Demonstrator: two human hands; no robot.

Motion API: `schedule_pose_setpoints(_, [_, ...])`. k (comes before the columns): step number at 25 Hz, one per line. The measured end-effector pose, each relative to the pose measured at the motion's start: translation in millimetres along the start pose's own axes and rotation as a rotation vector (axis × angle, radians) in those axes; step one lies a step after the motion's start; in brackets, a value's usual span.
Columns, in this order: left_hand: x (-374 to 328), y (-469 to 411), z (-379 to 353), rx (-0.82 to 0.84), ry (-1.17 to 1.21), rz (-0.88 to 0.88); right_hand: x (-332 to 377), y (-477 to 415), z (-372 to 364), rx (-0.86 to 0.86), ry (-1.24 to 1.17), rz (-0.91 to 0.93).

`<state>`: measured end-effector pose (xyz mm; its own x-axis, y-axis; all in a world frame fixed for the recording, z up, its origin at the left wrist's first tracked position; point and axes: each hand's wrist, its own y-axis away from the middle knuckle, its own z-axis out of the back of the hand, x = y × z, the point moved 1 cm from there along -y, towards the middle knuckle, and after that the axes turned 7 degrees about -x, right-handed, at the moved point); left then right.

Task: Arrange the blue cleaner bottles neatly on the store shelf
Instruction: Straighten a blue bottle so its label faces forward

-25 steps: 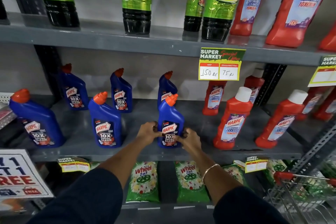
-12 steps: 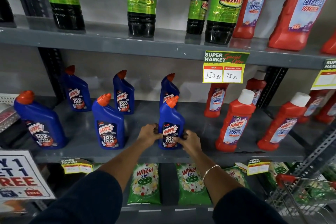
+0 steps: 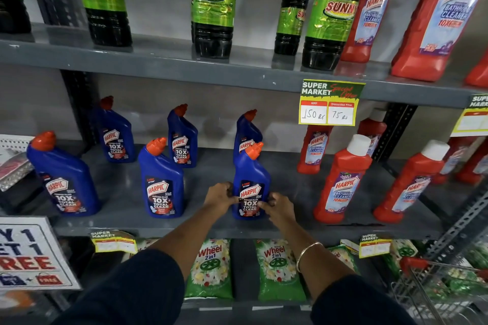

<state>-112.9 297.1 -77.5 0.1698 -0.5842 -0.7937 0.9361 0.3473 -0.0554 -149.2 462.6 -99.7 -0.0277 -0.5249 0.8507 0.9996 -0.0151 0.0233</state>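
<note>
Gripping the front blue cleaner bottle (image 3: 250, 187) from both sides, just right of frame centre: left hand (image 3: 220, 196) closed on its left edge, right hand (image 3: 278, 207) closed on its right edge, fingertips over the lower label. Bottle upright on the grey middle shelf (image 3: 126, 195), near the front lip, orange cap tilted right. Second blue bottle (image 3: 247, 132) directly behind it, partly hidden. Four more blue bottles to the left: front-row bottle (image 3: 162, 182) near centre, front-row bottle at far left (image 3: 62, 179) leaning slightly, and two rear bottles (image 3: 116, 134) and (image 3: 183, 137). All spaced apart, none touching. Red bathroom cleaner bottles (image 3: 343, 179) occupy the right half of the same shelf. Price tag (image 3: 330, 103) hangs from the upper shelf edge, reading 150 and 75. Dark bottles with green labels (image 3: 214, 5) on the upper shelf. Green detergent packs (image 3: 210, 269) on the shelf below. Gold bangle (image 3: 307, 252) on the right wrist.
</note>
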Motion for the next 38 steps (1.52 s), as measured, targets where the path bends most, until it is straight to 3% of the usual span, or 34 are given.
schedule_pose_setpoints(30, [-0.2,1.5,2.7,0.032,0.037,0.03,0.4,-0.5,-0.6,-0.009,-0.004,0.02])
schedule_pose_setpoints(34, [-3.3,12.2,14.6,0.051,0.004,0.015,5.0,16.2,8.5,-0.118,0.057,0.015])
schedule_pose_setpoints(36, [6.6,18.9,32.9,0.094,0.038,0.084,11.3,33.4,12.9,-0.218,0.215,0.135])
schedule_pose_setpoints(38, [28.7,23.5,61.2,0.222,-0.04,0.168,21.2,48.2,4.5,-0.178,0.379,0.314])
